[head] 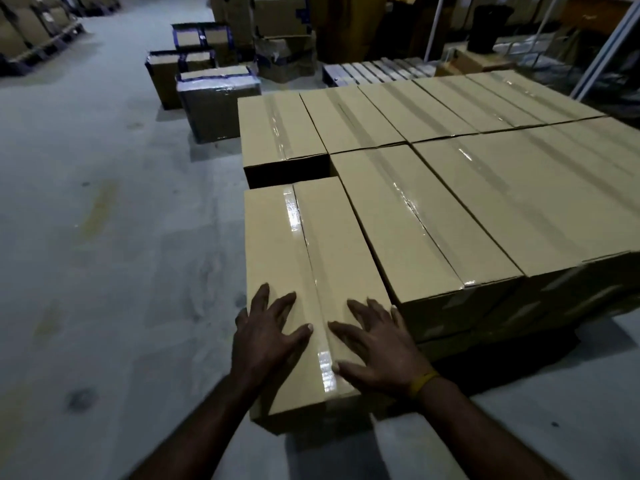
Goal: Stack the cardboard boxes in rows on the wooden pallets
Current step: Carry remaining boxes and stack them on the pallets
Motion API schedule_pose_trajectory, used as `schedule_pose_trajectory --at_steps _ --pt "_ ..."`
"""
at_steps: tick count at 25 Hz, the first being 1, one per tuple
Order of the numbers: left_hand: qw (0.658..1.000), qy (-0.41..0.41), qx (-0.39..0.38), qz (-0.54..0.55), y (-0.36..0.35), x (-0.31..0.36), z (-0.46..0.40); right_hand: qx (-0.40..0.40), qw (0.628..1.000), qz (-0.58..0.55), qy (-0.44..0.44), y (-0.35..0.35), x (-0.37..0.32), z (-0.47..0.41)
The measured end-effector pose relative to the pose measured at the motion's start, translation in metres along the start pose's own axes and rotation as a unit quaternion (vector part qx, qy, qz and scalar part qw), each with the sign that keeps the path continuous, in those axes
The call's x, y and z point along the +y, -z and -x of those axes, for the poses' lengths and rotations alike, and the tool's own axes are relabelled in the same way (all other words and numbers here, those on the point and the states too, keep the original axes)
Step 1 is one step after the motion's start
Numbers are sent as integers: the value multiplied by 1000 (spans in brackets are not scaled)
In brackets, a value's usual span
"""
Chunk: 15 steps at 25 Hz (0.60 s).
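Observation:
A long taped cardboard box [304,244] lies at the near left corner of the stack, jutting out toward me past its neighbours. My left hand [266,330] lies flat on its near left top with fingers spread. My right hand [374,348], a yellow band at the wrist, rests flat on its near right top. A dark gap separates this box from the far left box [280,129]. Several more taped boxes [485,188] fill the rows to the right. The pallet under the stack is hidden in shadow.
Bare grey concrete floor [104,237] spreads to the left and near me. Purple-taped wrapped boxes [214,102] stand on the floor behind the stack. A bare pallet [374,71] lies at the back. More loaded pallets [34,36] line the far left.

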<state>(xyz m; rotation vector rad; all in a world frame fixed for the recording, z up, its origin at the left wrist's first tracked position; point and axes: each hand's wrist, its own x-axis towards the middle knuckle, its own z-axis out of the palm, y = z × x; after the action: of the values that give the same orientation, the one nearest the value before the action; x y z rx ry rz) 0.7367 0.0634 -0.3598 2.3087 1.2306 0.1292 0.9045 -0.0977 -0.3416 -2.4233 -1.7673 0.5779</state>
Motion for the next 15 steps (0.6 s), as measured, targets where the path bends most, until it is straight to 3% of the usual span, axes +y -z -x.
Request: schedule_pose_trajectory --at_steps 4,7,15 --pt "996 -14 -81 -46 5 3 51 -69 993 74 63 4 19 43" --pt "989 -48 -118 -72 2 2 81 -31 996 74 46 3 23 51" --pt "989 -64 -81 -106 10 12 38 98 995 0 11 -1 32 26"
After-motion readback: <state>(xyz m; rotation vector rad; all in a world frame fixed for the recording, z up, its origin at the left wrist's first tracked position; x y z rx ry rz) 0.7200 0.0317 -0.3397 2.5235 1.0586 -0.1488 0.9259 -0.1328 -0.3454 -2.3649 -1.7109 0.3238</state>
